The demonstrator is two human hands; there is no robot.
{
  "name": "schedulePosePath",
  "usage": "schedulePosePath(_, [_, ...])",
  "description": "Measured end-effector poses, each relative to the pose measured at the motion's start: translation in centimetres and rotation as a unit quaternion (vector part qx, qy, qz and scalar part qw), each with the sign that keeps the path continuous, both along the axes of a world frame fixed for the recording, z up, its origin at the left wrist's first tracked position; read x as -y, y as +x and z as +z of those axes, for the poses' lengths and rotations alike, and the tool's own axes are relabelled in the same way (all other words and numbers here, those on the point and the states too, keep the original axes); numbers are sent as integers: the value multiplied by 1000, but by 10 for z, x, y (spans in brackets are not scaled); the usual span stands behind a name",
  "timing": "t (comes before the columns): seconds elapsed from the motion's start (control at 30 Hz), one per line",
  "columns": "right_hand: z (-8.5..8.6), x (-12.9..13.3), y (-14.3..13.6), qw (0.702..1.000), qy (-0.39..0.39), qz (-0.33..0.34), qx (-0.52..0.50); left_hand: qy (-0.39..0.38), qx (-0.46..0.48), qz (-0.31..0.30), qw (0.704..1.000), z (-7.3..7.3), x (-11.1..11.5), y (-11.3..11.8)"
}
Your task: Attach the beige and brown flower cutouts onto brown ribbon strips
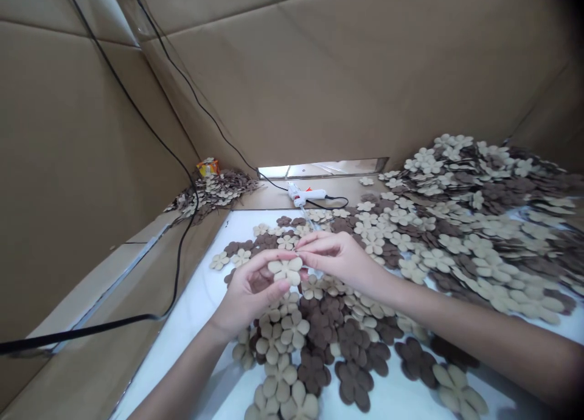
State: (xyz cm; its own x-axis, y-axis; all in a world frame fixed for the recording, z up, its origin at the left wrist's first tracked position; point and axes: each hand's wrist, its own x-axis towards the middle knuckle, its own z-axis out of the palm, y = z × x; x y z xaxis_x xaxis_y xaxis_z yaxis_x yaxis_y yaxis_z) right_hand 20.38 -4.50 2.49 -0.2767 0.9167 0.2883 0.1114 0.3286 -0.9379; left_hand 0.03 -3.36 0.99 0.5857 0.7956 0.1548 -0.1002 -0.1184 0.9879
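Near the middle of the head view, my left hand (249, 292) holds a cream flower piece (286, 270) between its thumb and fingers. My right hand (340, 257) meets it at the flower's upper right edge, thumb and index finger pinched together; whatever they grip is too small to name. Under and around both hands, cream and brown flower pieces (353, 341) lie scattered on the white board (182, 353). Just beyond the hands stands a white glue gun (306, 195), its cable trailing to the right.
A large heap of flower pieces (497, 183) rises at the right. At the back left sits a smaller heap (219, 192) with an orange-yellow packet (208, 167). A black cable (181, 237) runs down the left side. Tall brown cardboard walls (319, 73) surround the board.
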Motion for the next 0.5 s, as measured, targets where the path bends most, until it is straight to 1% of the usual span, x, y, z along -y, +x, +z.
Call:
schedulePosePath(0.13, [-1, -1, 0, 999, -4, 38, -23, 16, -12, 33, 999, -3, -1, -3])
schedulePosePath(0.2, [-1, -2, 0, 998, -28, 49, -18, 30, -29, 47, 998, -4, -1, -4])
schedulePosePath(0.37, [4, -3, 3, 994, -101, 23, 33, 46, -51, 60, 996, -1, 1, -6])
schedulePosePath(0.43, [7, -3, 4, 991, -115, 10, 60, 46, -62, 65, 995, 1, 2, -6])
schedulePosePath(0.5, [7, -3, 5, 990, -120, 11, 67, 40, -80, 56, 994, 3, 4, -6])
